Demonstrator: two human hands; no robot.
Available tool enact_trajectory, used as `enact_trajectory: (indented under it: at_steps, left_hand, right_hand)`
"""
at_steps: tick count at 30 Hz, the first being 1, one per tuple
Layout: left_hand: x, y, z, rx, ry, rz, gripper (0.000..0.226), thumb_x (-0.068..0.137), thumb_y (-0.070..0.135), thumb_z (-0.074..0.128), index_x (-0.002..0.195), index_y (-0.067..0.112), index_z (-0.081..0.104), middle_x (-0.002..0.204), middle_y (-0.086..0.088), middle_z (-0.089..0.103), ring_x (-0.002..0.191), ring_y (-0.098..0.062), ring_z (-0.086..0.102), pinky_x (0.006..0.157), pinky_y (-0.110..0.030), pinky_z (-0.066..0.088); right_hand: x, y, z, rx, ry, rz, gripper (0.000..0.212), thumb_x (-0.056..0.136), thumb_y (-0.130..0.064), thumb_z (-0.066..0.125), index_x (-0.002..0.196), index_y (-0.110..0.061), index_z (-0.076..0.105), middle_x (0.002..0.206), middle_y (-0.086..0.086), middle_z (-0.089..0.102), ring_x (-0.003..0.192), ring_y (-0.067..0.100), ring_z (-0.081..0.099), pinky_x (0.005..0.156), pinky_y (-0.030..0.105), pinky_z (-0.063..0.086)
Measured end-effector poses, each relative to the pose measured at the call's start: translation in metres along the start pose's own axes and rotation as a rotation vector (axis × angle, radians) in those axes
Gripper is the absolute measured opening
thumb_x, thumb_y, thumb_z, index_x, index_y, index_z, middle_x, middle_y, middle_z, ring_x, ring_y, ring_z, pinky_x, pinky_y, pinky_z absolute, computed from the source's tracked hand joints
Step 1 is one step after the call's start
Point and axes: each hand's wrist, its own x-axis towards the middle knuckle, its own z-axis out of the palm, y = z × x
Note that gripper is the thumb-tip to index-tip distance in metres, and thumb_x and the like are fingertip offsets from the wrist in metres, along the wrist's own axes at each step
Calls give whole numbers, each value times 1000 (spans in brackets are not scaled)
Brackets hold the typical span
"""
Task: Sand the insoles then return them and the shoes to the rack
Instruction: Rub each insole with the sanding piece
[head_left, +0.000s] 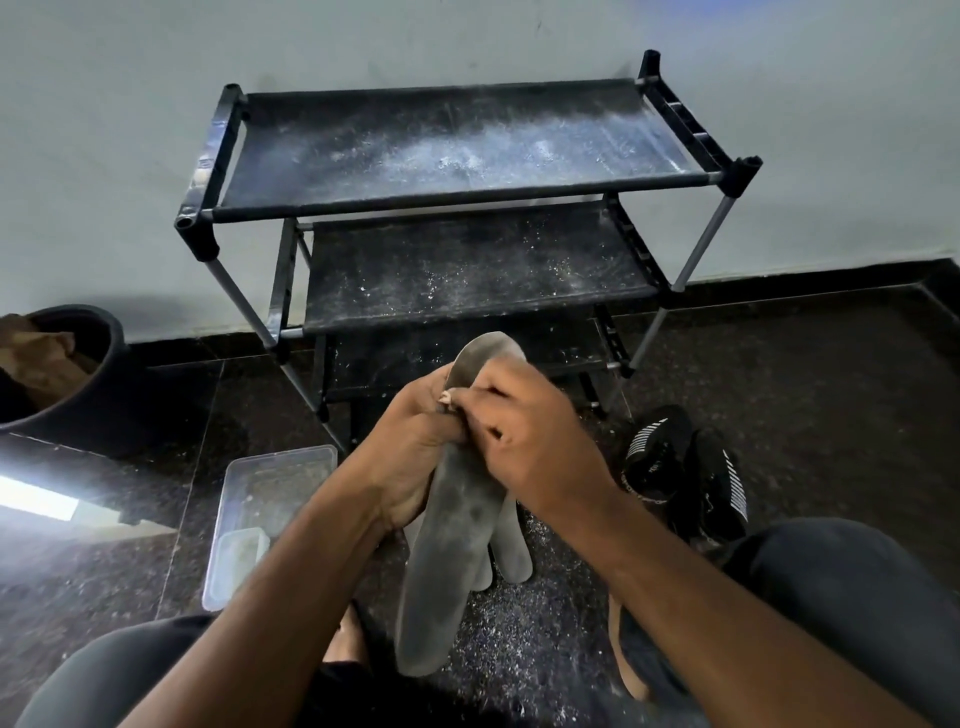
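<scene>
I hold a long grey insole (441, 561) upright in front of me. My left hand (410, 441) grips it round its middle from the left. My right hand (524, 436) lies curled over the insole's upper part, its fingertips pressed against the surface; whether it holds sandpaper is hidden. More grey insoles (511, 545) lie on the floor behind the held one. A pair of black shoes with white stripes (685, 467) sits on the floor to the right. The black shoe rack (457, 202) stands against the wall, its dusty shelves bare.
A clear plastic box (260, 519) lies on the dark stone floor at the left. A black bucket (67, 374) with brown paper stands at far left. Pale dust and shavings (519, 634) cover the floor between my knees.
</scene>
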Motion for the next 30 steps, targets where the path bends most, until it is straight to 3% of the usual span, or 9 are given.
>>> enact_trajectory:
  at_steps: [3,7,9,10,14,20,22,26,30]
  left_hand:
    - [0,2,0,2,-43,4,53,82,-30,41,119,0,63,96,-19,61,86,-28,65,77,-34,56]
    - [-2,3,1,35,-63,-9,66,87,-26,45,143,6,56,122,-24,64,104,-30,66,89,-36,56]
    - [-1,1,1,22,-49,-12,74,86,-30,42,147,10,54,123,-21,66,106,-29,67,89,-35,58]
    - [-1,0,2,6,-61,-14,77,84,-31,41,148,9,53,120,-20,67,106,-28,68,90,-35,58]
    - [0,-1,6,-24,-96,-9,75,77,-27,49,144,6,55,113,-20,68,101,-26,69,87,-33,58]
    - [-2,-7,4,39,-67,-39,73,78,-20,50,141,15,61,123,-22,63,111,-37,57,92,-42,48]
    - [-2,-6,4,31,-49,-40,66,79,-20,50,135,12,64,118,-22,63,107,-37,58,90,-42,49]
    - [-2,-1,4,-40,-67,-27,55,84,-27,43,121,6,68,104,-21,67,95,-31,65,85,-39,55]
    - [-2,-1,2,10,-39,-43,56,86,-25,45,122,9,71,106,-18,67,92,-29,66,81,-40,57]
  right_hand:
    - [3,10,-5,-58,44,28,14,94,-9,65,89,1,73,84,4,55,77,15,52,70,23,47]
    - [11,31,-16,-100,181,164,10,91,-6,70,85,2,74,79,4,53,69,16,53,60,32,49]
    - [10,28,-15,-65,202,160,7,89,-3,73,85,2,74,80,4,56,68,13,56,61,23,52]
    - [9,25,-14,-51,186,119,6,88,-3,73,86,2,74,82,5,57,69,14,57,64,20,52]
    - [9,20,-10,-69,170,84,7,91,-3,69,89,2,73,83,7,57,73,19,58,63,31,52]
    - [17,38,-24,-104,281,283,6,88,-3,72,87,1,76,83,6,60,67,11,58,63,17,52]
    - [15,29,-25,-80,302,255,5,88,-4,73,90,0,76,85,6,61,70,12,59,65,15,52]
    - [7,11,-11,-156,145,92,7,91,-2,67,87,1,72,84,5,56,73,17,55,63,25,50]
    - [16,37,-22,-188,282,249,8,90,-1,68,85,3,73,83,6,56,70,15,54,59,30,52]
